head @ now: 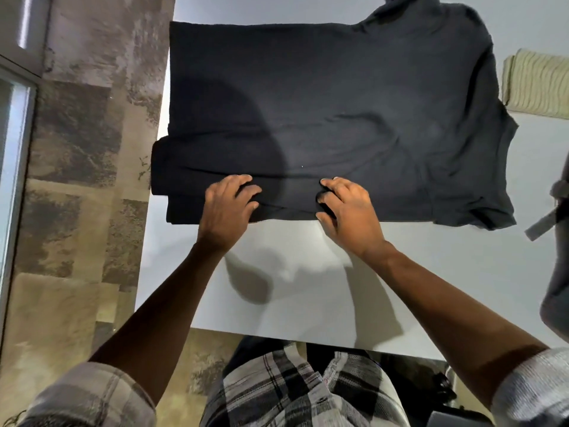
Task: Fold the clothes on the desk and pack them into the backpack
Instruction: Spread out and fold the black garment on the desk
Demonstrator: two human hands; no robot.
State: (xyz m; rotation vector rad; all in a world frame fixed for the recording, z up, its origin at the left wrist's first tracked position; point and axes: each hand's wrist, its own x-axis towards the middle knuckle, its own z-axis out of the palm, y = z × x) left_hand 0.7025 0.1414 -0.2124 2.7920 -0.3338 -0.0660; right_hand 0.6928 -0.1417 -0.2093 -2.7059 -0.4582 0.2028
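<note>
A black T-shirt (323,97) lies spread on the white desk (308,288), its near edge folded over into a thick band. My left hand (228,204) rests on that near fold with its fingers curled into the cloth. My right hand (345,204) sits beside it, a little to the right, fingers bent and pinching the same folded edge. A sleeve of the shirt hangs out at the right. The grey backpack (557,272) shows partly at the right edge of the desk.
A folded pale green ribbed garment (535,84) lies at the far right of the desk. The desk's left edge borders a mottled brown carpet (77,180). A window frame (15,118) runs along the far left.
</note>
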